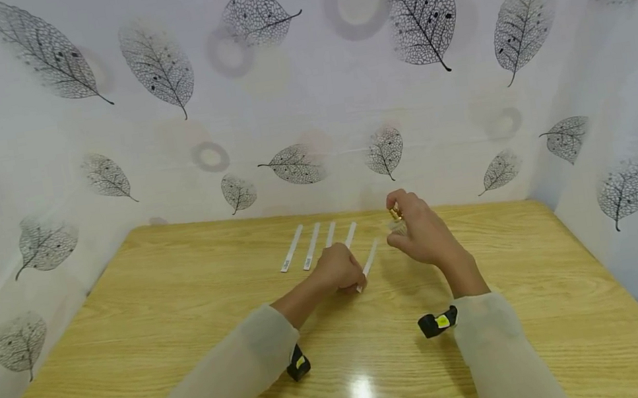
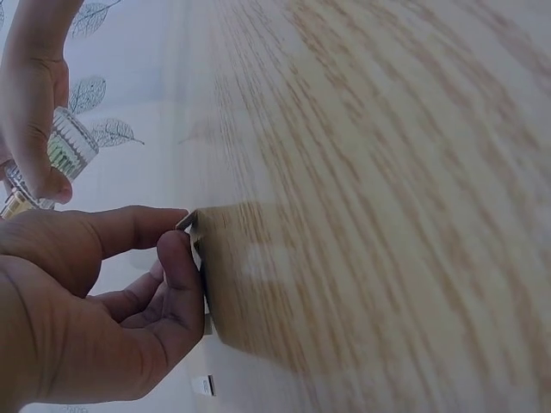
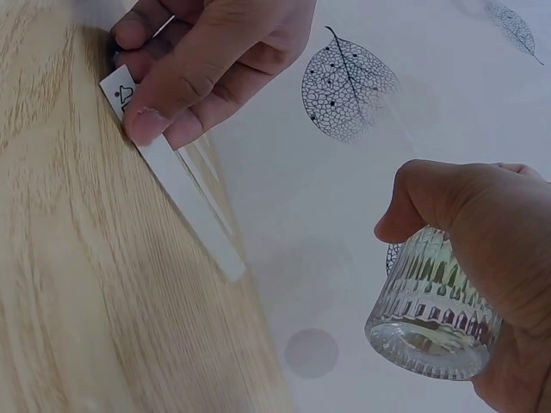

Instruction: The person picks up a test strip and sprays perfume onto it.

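Note:
My left hand (image 1: 337,268) pinches the near end of a white paper strip (image 1: 371,257) between thumb and fingers, low over the table. A small printed mark shows on that end in the right wrist view. To the right, my right hand (image 1: 426,233) grips a ribbed clear-glass perfume bottle (image 3: 428,305) with a gold top (image 1: 396,213). The bottle is raised off the table and tilted, and greenish and reddish tones show through its glass. Fingers cover much of the bottle in every view. Several similar white strips (image 1: 292,248) lie side by side left of the held one.
The wood-grain table (image 1: 194,352) ends at a pale backdrop (image 1: 294,107) printed with leaves, which also runs along both sides. A black wrist camera (image 1: 298,365) is below the left sleeve, and another black wrist camera (image 1: 437,323) is beside the right sleeve.

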`<action>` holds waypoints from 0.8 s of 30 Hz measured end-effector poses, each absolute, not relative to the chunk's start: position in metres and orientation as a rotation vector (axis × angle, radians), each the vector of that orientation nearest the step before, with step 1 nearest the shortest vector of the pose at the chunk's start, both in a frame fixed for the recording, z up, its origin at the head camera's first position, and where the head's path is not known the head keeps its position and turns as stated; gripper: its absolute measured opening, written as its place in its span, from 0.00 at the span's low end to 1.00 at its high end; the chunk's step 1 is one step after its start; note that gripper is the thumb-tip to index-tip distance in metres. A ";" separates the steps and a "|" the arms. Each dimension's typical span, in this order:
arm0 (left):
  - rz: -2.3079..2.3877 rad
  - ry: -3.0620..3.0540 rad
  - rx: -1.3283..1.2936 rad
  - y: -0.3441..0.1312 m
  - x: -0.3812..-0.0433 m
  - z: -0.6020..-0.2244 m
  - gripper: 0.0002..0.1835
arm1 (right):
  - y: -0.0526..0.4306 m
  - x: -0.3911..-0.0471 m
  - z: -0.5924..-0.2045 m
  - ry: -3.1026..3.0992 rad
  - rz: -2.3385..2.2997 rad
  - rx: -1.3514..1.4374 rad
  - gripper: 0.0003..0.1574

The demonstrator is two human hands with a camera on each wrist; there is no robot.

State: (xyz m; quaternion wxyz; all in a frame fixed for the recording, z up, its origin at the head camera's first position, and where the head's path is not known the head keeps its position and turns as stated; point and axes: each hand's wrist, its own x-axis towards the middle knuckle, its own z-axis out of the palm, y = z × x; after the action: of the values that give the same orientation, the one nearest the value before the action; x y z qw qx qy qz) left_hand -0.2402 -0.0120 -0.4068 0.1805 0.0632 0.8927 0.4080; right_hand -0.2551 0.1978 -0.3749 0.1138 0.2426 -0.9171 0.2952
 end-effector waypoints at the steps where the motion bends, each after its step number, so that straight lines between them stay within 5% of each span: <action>1: 1.162 2.510 0.179 -0.013 -0.240 -0.407 0.08 | 0.198 -0.255 -0.375 -2.691 0.866 0.708 0.28; 24: 1.457 2.233 0.250 -0.032 -0.246 -0.407 0.16 | 0.198 -0.257 -0.378 -2.691 0.846 0.694 0.29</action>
State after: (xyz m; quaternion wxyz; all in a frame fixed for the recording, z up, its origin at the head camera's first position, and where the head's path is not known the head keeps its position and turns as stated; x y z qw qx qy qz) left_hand -0.2465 -0.0316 -0.4072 0.2296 0.0909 0.8117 0.5294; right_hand -0.2570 0.1979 -0.3775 0.1183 0.2371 -0.9199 0.2891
